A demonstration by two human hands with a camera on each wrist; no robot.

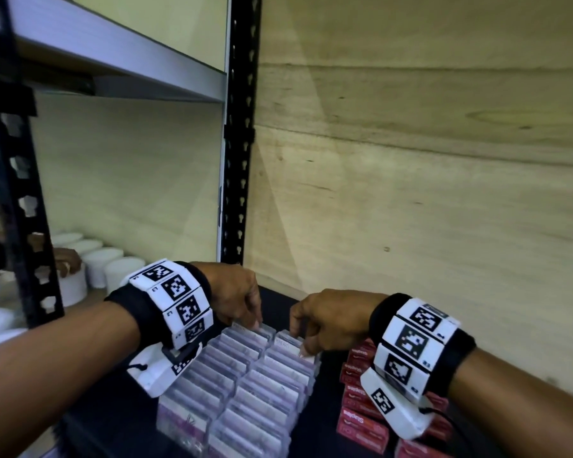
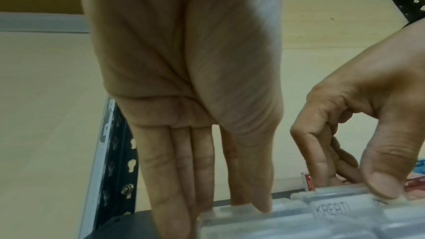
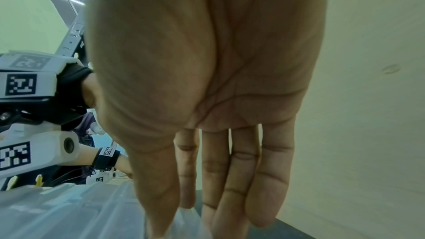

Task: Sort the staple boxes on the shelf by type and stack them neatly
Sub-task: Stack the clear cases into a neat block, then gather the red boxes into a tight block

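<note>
Two columns of clear plastic staple boxes (image 1: 245,375) lie on the black shelf, with a stack of red staple boxes (image 1: 358,391) to their right. My left hand (image 1: 257,320) points straight down, its fingers touching the far end of the left column (image 2: 230,208). My right hand (image 1: 298,342) pinches the farthest clear box (image 2: 331,210), marked KREATI, of the right column: thumb on top, fingers bent behind it (image 3: 184,221). The red boxes (image 2: 308,181) show just behind that hand. My right wrist hides part of the red stack.
A black slotted upright (image 1: 237,160) stands behind the boxes and a plywood wall (image 1: 411,193) closes the right side. An upper shelf (image 1: 113,54) hangs overhead. White round containers (image 1: 113,266) and another person's hand (image 1: 65,259) are in the left bay.
</note>
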